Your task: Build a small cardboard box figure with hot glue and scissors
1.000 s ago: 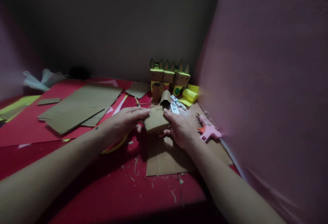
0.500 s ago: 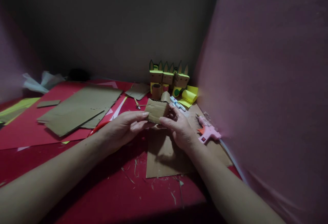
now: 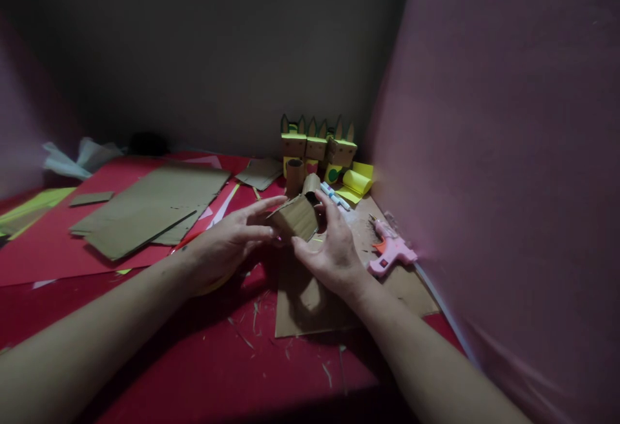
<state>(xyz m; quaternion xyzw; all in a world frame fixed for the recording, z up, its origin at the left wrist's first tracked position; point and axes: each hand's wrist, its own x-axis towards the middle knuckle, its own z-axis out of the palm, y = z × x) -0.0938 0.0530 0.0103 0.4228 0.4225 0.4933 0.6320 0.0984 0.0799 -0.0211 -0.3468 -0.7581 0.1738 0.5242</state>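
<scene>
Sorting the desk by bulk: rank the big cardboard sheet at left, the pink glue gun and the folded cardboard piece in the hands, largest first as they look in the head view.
1. big cardboard sheet, clearly largest.
2 and 3. folded cardboard piece held by left hand and right hand, and pink glue gun: they look alike, so no ranking.

Dim, murky picture; deep shadow along the edges, wide-angle stretching, soft focus throughout.

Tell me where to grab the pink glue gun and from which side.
Take the pink glue gun by its handle, the lower-left end, coming from above and the left. It lies flat on the cardboard sheet with the orange nozzle pointing away, and the pink wall crowds its right side.
</scene>
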